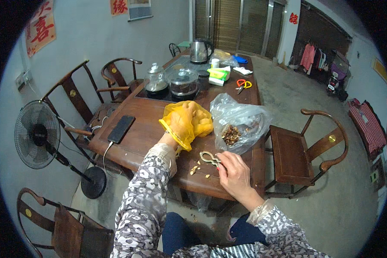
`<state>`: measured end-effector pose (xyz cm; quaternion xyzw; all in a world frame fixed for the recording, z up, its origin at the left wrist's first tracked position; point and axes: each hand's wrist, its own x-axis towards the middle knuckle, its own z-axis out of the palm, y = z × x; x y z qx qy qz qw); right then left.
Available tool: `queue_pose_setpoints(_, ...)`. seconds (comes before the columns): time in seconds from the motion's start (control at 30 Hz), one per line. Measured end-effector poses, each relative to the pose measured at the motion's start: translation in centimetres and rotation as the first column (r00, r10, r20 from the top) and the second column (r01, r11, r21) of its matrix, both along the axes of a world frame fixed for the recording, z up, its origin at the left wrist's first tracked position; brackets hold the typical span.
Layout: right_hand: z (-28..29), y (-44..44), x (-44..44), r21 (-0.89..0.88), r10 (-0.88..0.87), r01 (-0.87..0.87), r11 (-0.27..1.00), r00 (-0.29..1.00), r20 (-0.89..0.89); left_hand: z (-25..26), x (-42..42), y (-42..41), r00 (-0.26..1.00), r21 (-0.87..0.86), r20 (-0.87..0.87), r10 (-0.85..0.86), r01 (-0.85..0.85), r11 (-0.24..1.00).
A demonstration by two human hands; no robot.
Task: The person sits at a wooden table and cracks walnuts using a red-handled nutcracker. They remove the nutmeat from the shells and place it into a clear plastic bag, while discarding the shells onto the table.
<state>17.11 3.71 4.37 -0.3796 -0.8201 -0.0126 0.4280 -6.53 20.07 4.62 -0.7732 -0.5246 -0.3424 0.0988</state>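
My left hand [180, 119] is inside a yellow mesh bag [202, 124] that holds several round tan nuts, perhaps walnuts; the mesh and the nuts blur what its fingers do. In my right hand [233, 171] is a metal nutcracker [209, 158], its jaws pointing left above the wooden table [142, 129]. Pieces of broken shell [193, 170] lie on the tabletop just left of the nutcracker. Beyond my right hand rests a clear plastic bag [225, 109] with a heap of brown shell or nut pieces [231, 135] in it.
A phone [122, 129] with a white cable lies at the left. Farther back stand a glass teapot [155, 80], a lidded glass pot [183, 84], a steel kettle [200, 51], a tissue pack [219, 74] and scissors [243, 85]. Wooden chairs [292, 154] and a fan [38, 135] flank the table.
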Motion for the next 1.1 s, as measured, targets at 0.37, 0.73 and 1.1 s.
queue_pose_setpoints(0.37,-2.4,-0.9,2.9,-0.114,-0.058,0.07,0.991,0.993,0.1,-1.0,1.4,1.6,0.995,-0.104,-0.075,0.066,-0.073,0.992)
queue_pose_setpoints(0.73,-3.3,-0.7,1.2,0.072,-0.036,0.028,0.997,0.993,0.112,-3.5,-2.0,4.9,0.982,0.058,-0.176,0.061,-0.052,0.997)
queue_pose_setpoints(1.1,-4.3,-0.4,1.5,0.087,-0.033,0.024,0.996,0.995,0.097,-0.4,-1.8,-2.6,0.978,-0.258,-0.142,0.15,-0.183,0.949)
